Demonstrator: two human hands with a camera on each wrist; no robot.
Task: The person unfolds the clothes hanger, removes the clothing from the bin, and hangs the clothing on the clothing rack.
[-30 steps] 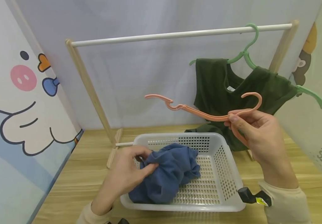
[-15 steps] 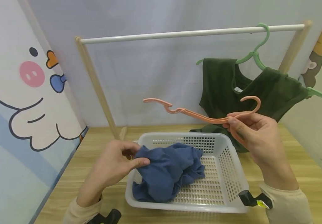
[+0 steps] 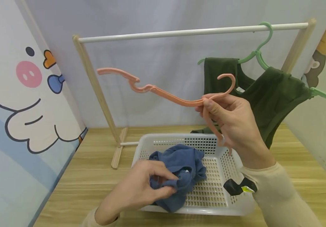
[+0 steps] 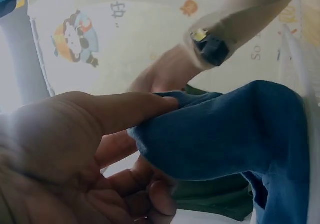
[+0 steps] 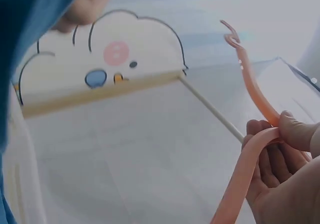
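Note:
My left hand [image 3: 140, 189] pinches an edge of a crumpled blue garment [image 3: 180, 157] between thumb and fingers. Part of the garment lies in a white perforated basket [image 3: 222, 208]; in the left wrist view the blue cloth [image 4: 225, 139] stretches from my fingertips down to the right. My right hand [image 3: 233, 119] holds an orange clothes hanger [image 3: 174, 99] near its centre, above the basket's right side. The hanger's hook points up, one arm reaches far left and the other hangs down past my palm. In the right wrist view, thumb and fingers [image 5: 280, 159] close round the hanger.
A rack with a white rail [image 3: 165, 34] and wooden posts [image 3: 94, 85] stands behind the basket. On its right end hangs a dark green sleeveless top [image 3: 273, 91] on a green hanger [image 3: 260, 56]. Beneath is a wooden table [image 3: 86, 164]; printed panels flank both sides.
My right hand has moved left and up with the orange hanger. My left hand has let go of the garment's upper left part and moved right, now gripping an edge nearer the front middle.

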